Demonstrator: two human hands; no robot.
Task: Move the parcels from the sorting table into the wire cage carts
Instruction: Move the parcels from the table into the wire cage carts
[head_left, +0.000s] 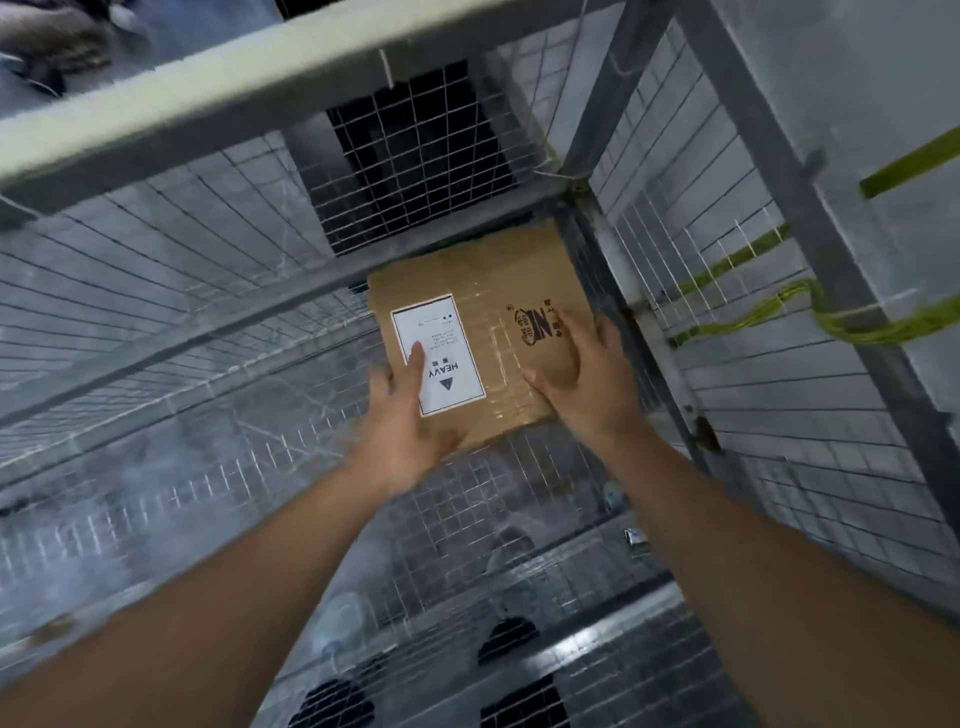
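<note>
A brown cardboard parcel (498, 291) with a white "HEAVY" label and a dark printed stamp lies deep inside the wire cage cart (208, 332), against its far right corner. Both my arms reach down into the cart. My left hand (408, 415) lies flat on the parcel's near left corner, its fingers straight over the label. My right hand (587, 374) lies on the near right part, fingers spread beside the stamp. Neither hand curls round the box.
Grey wire mesh walls close in on the left, far side and right. A thick pale top rail (260, 88) crosses the upper view. Yellow-green straps (831, 322) hang on the right wall's outside. The mesh floor below my arms shows dark openings underneath.
</note>
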